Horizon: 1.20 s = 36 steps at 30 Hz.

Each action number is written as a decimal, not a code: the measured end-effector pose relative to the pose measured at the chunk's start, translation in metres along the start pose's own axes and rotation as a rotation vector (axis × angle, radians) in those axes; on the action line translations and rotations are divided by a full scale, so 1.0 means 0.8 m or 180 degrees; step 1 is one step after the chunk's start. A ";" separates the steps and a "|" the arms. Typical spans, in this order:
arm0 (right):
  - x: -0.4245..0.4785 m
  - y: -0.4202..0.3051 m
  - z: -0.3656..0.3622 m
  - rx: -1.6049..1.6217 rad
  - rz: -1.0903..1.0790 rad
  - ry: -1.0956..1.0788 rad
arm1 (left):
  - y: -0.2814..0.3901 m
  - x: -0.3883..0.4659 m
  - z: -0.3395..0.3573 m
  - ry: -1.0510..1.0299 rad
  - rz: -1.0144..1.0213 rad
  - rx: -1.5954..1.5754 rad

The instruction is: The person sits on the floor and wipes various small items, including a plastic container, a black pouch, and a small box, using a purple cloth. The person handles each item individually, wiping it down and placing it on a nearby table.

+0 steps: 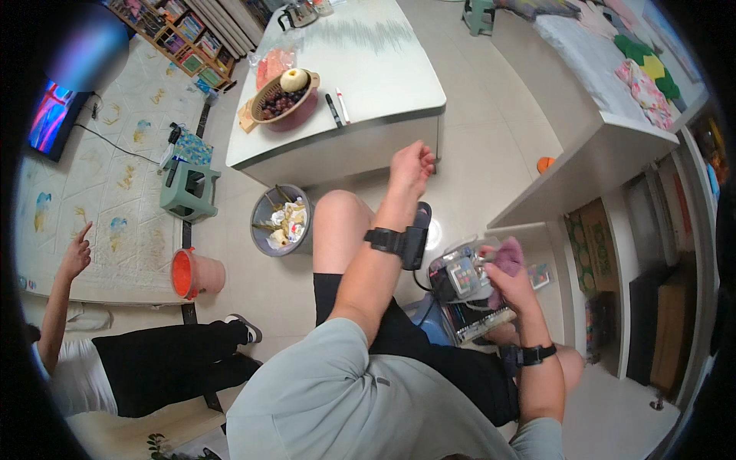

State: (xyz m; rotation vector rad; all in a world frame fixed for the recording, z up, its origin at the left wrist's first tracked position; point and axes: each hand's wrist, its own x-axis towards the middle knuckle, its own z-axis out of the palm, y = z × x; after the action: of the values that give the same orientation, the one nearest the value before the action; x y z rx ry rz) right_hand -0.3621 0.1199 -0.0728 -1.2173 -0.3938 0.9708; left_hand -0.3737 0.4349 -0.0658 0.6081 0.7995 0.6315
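Observation:
My left hand (412,167) is raised just off the near end of the white table (368,69), fingers curled, with nothing visible in it. My right hand (512,282) grips a purple cloth (508,257) beside my right knee. Under and beside that hand, clear plastic cases with small colourful items (463,276) rest above a box of pens or similar sticks (468,322). On the table stand a basket of grapes (282,106) with a pale round fruit (294,80), a black marker (333,110) and a white marker with a red tip (342,106).
A grey waste bin (282,221), a red bucket (198,273) and a green stool (188,190) stand to the left. Another person (167,362) at the far left points with a raised hand. A white open shelf unit (552,178) borders the right side; an orange ball (545,165) lies on the floor.

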 end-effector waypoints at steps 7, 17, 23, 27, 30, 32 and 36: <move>-0.034 0.015 0.083 0.0186 0.0005 -0.0535 | -0.087 -0.030 0.070 0.0307 0.1070 0.0562; -0.070 0.006 0.111 0.0222 0.0417 -0.0132 | -0.149 -0.084 0.110 -0.1649 0.4935 0.4218; -0.082 0.012 0.106 0.0428 0.0480 -0.0354 | -0.146 -0.071 0.122 -0.1131 0.2032 0.2665; -0.076 0.012 0.081 0.0935 0.0600 -0.0176 | -0.118 -0.080 0.131 -0.0963 0.0634 0.1567; -0.061 0.012 0.078 0.1030 0.0314 0.0368 | -0.112 -0.089 0.131 -0.0963 0.0752 0.1401; -0.051 0.017 0.072 0.0700 0.0161 0.0196 | -0.116 -0.102 0.137 -0.0988 0.0798 0.1393; -0.055 0.013 0.067 0.0086 -0.0025 0.0061 | -0.127 -0.109 0.146 -0.1117 0.0435 0.0989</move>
State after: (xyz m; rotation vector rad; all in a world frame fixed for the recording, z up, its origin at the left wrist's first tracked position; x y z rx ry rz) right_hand -0.4295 0.1171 -0.0541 -1.1989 -0.3689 0.9542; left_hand -0.2997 0.2772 -0.0331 1.0333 0.5306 0.5075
